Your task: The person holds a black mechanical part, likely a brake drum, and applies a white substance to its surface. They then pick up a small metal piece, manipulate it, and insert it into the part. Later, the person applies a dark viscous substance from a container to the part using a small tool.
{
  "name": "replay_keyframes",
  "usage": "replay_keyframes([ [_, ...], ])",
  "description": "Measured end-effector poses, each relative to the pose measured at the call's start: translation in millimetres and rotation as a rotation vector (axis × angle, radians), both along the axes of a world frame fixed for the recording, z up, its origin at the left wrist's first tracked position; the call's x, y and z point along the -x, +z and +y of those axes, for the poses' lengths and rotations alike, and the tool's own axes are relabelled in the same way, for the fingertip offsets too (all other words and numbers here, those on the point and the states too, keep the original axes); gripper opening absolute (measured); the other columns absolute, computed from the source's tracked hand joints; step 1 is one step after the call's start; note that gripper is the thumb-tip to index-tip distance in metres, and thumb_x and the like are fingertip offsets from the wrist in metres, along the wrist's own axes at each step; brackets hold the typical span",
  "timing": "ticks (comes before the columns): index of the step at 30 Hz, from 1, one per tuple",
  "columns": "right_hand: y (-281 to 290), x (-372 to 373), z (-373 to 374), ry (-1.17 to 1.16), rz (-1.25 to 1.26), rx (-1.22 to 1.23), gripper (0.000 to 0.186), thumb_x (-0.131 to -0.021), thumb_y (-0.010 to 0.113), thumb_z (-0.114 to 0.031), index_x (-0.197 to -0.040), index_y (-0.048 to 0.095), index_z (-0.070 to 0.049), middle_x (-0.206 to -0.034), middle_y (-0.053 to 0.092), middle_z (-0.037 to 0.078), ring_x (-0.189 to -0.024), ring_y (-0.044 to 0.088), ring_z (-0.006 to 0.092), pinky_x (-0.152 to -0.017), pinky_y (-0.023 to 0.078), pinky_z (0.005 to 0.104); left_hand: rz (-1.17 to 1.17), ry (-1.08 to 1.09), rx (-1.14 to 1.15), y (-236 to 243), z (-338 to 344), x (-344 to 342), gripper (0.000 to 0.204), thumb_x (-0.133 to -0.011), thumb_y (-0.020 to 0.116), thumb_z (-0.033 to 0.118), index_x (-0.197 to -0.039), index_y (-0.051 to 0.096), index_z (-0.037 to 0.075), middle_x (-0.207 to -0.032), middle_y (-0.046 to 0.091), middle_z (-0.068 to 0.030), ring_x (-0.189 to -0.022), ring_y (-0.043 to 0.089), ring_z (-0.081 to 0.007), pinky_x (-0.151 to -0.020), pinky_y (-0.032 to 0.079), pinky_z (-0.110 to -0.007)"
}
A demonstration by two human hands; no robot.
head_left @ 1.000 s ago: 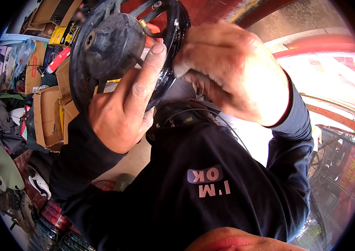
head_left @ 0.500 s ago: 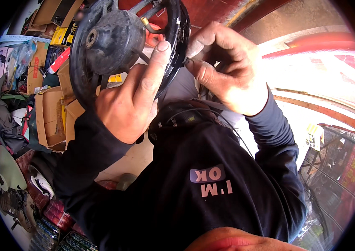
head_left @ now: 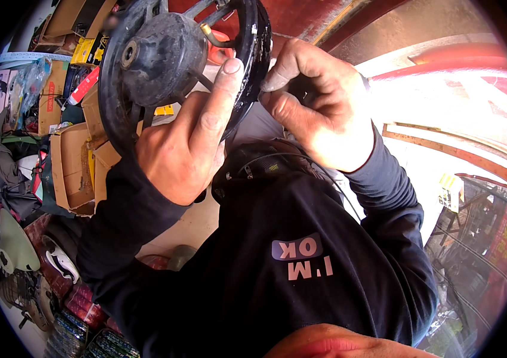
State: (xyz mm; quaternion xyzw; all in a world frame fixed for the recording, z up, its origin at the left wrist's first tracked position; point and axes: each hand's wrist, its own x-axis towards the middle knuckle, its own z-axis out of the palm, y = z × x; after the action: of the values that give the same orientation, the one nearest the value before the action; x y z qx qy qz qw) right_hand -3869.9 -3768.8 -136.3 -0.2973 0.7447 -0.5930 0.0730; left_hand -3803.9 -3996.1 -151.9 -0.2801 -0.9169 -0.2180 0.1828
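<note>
A black motor scooter wheel [head_left: 161,68] with a thick hub stands tilted before me, at the upper left. Its rim is scuffed, with pale worn patches along the right edge. A valve stem with a brass-coloured tip [head_left: 207,30] sticks out inside the rim. My left hand [head_left: 182,143] is wrapped round the near right part of the rim, its index finger stretched along it. At the rim's right edge, my right hand [head_left: 325,110] holds thumb and index finger pinched together. Whatever lies between those fingertips is too small to make out.
On the left are open cardboard boxes [head_left: 68,173], a red-and-white tube [head_left: 84,85], plastic bags and a green panel [head_left: 16,244]. A dark cable [head_left: 331,185] loops near my waist. A glass-sided case [head_left: 474,250] is at lower right.
My right hand has shifted slightly left and down along the rim's edge, still pinching. The wheel and my left hand stay in place.
</note>
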Motion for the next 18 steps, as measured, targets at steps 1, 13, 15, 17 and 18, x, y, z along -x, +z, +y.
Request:
replay_keyframes([
  [1, -1.0, 3.4, 0.2, -0.015, 0.043, 0.006, 0.009, -0.087, 0.063, 0.01, -0.088, 0.062, 0.001, -0.083, 0.065, 0.005, -0.081, 0.063, 0.0113, -0.075, 0.051, 0.0255, -0.016, -0.004, 0.0, 1.7, -0.3, -1.0, 0.094, -0.071, 0.068, -0.012, -0.158, 0.037, 0.008, -0.092, 0.065, -0.0118, -0.062, 0.067, -0.0296, -0.057, 0.056, -0.04],
  [13, 1.6, 21.5, 4.4, -0.063, 0.101, 0.153, 0.009, -0.079, 0.066, 0.005, -0.086, 0.062, 0.0, -0.073, 0.062, 0.008, -0.067, 0.062, 0.0172, -0.066, 0.051, 0.03, -0.091, -0.018, -0.014, 11.3, -1.5, -5.6, 0.1, -0.068, 0.073, -0.01, -0.159, 0.035, 0.008, -0.105, 0.066, -0.0143, -0.065, 0.068, -0.0311, -0.057, 0.056, -0.04],
  [15, 15.0, 13.3, 9.2, 0.038, 0.061, -0.079, 0.007, -0.091, 0.065, 0.007, -0.09, 0.062, 0.0, -0.082, 0.067, 0.004, -0.077, 0.064, 0.009, -0.07, 0.051, 0.0227, -0.087, -0.027, -0.02, 11.3, -2.2, -5.5, 0.1, -0.068, 0.073, -0.01, -0.159, 0.035, 0.007, -0.106, 0.066, -0.0147, -0.066, 0.068, -0.0315, -0.057, 0.056, -0.04],
  [17, 1.8, 27.5, 8.7, -0.03, 0.177, -0.018, 0.007, -0.091, 0.064, 0.007, -0.09, 0.063, 0.0, -0.082, 0.067, 0.004, -0.076, 0.064, 0.009, -0.069, 0.051, 0.0228, -0.061, -0.033, -0.02, 11.2, -2.0, -5.5, 0.099, -0.068, 0.073, -0.01, -0.158, 0.035, 0.006, -0.107, 0.066, -0.0156, -0.067, 0.068, -0.0323, -0.058, 0.057, -0.041],
  [18, -0.5, 33.8, 6.7, -0.096, 0.127, 0.055, 0.008, -0.08, 0.063, 0.004, -0.087, 0.062, 0.0, -0.074, 0.063, 0.008, -0.068, 0.063, 0.0162, -0.066, 0.051, 0.0297, -0.055, -0.034, -0.022, 11.6, -1.9, -4.5, 0.099, -0.068, 0.073, -0.011, -0.158, 0.035, 0.006, -0.108, 0.066, -0.0164, -0.068, 0.069, -0.033, -0.059, 0.057, -0.041],
])
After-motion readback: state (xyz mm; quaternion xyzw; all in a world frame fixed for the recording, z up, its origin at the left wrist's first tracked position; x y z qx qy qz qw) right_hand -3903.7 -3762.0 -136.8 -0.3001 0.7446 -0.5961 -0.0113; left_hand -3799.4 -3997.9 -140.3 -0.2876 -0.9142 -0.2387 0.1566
